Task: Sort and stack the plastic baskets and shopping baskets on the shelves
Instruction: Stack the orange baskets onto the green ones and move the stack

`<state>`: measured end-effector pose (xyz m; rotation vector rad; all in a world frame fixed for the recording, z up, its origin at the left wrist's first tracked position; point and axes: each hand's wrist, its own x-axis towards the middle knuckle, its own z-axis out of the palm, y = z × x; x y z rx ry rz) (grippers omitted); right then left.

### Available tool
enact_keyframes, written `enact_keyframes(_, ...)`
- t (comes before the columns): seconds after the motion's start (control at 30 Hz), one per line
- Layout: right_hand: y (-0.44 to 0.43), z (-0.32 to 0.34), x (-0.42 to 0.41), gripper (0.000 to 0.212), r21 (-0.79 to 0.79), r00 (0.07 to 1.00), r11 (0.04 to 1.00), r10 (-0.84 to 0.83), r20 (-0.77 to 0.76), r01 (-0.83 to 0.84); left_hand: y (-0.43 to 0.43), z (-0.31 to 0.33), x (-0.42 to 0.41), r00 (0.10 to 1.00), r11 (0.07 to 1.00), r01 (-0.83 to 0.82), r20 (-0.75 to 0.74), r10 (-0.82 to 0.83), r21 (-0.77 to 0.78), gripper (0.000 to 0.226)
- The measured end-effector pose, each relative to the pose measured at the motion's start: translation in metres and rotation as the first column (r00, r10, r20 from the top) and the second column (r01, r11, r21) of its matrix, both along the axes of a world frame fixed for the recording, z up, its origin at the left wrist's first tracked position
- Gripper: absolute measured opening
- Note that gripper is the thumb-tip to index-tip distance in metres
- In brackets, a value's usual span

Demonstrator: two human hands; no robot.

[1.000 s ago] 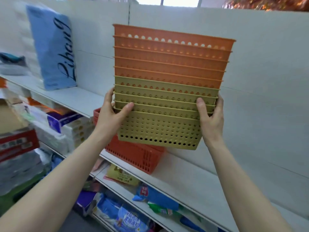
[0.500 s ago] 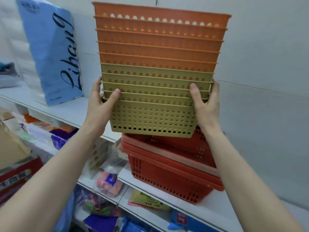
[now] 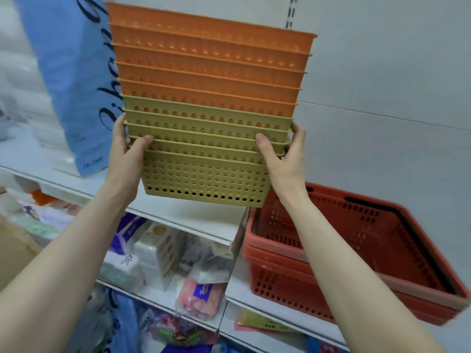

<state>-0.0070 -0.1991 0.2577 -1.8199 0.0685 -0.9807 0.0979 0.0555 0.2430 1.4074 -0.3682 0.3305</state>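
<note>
Both hands, left [image 3: 125,159] and right [image 3: 285,159], grip the nested basket stack [image 3: 206,118] above the shelf [image 3: 193,217]. Tall, leaning left; it could tip against the blue bag [image 3: 74,80] when set down.

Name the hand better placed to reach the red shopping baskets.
Right, likely: the right hand grips the basket stack just above the red shopping baskets; the left hand holds its far end.

Matt perforated plastic baskets [image 3: 204,149], glossy blue bag [image 3: 76,85], perhaps plastic film
</note>
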Motion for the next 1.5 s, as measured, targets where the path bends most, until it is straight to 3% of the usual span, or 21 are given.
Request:
enact_keyframes(0.2, 0.01, -0.021, 0.048, 0.067, 0.0, 0.994, 0.999, 0.035, -0.105, -0.035, 0.015, -0.033, 0.051, 0.998, 0.999, 0.021, -0.063, -0.019, 0.037, 0.057)
enact_keyframes(0.4, 0.023, -0.053, 0.073, 0.077, 0.002, 0.972, 1.0, -0.02, -0.233, 0.021, 0.021, -0.063, 0.091, 0.988, 0.995, 0.089, -0.131, -0.083, 0.044, 0.052)
enact_keyframes(0.53, 0.031, -0.063, 0.072, 0.067, 0.027, 0.959, 0.995, -0.084, -0.271, 0.095, 0.018, -0.076, 0.109, 0.98, 0.979, 0.178, -0.108, -0.168, 0.096, 0.055)
enact_keyframes(0.67, 0.039, -0.063, 0.072, 0.072, -0.038, 0.941, 0.984, -0.18, -0.287, 0.177, 0.017, -0.079, 0.123, 0.966, 0.94, 0.258, -0.049, -0.254, 0.224, 0.055)
enact_keyframes(0.73, 0.046, -0.065, 0.072, 0.075, -0.107, 0.922, 0.971, -0.235, -0.307, 0.212, 0.018, -0.081, 0.121, 0.981, 0.933, 0.176, 0.024, -0.193, 0.314, 0.062)
enact_keyframes(0.8, 0.053, -0.071, 0.067, 0.077, -0.236, 0.899, 0.927, -0.349, -0.265, 0.29, 0.018, -0.086, 0.111, 0.981, 0.904, -0.08, 0.194, -0.003, 0.42, 0.07)
enact_keyframes(0.87, 0.059, -0.076, 0.061, 0.083, -0.413, 0.865, 0.826, -0.478, -0.152, 0.384, 0.015, -0.089, 0.097, 0.883, 0.802, -0.325, 0.464, 0.068, 0.501, 0.073)
enact_keyframes(0.93, 0.061, -0.081, 0.059, 0.088, -0.583, 0.834, 0.702, -0.546, -0.072, 0.409, 0.012, -0.091, 0.093, 0.733, 0.688, -0.459, 0.677, -0.063, 0.562, 0.073)
enact_keyframes(0.97, 0.06, -0.083, 0.059, 0.091, -0.635, 0.822, 0.657, -0.567, -0.062, 0.405, 0.01, -0.091, 0.096, 0.687, 0.636, -0.497, 0.716, -0.128, 0.59, 0.076)
enact_keyframes(1.03, 0.056, -0.083, 0.062, 0.096, -0.689, 0.805, 0.604, -0.592, -0.051, 0.401, 0.005, -0.094, 0.106, 0.669, 0.571, -0.528, 0.722, -0.176, 0.629, 0.081)
enact_keyframes(1.13, 0.049, -0.081, 0.069, 0.097, -0.756, 0.79, 0.527, -0.612, -0.022, 0.388, -0.001, -0.093, 0.116, 0.682, 0.549, -0.529, 0.71, -0.179, 0.647, 0.08)
enact_keyframes(1.5, 0.032, -0.081, 0.079, 0.092, -0.821, 0.801, 0.473, -0.598, -0.031, 0.321, -0.013, -0.096, 0.14, 0.666, 0.571, -0.534, 0.726, -0.17, 0.623, 0.08)
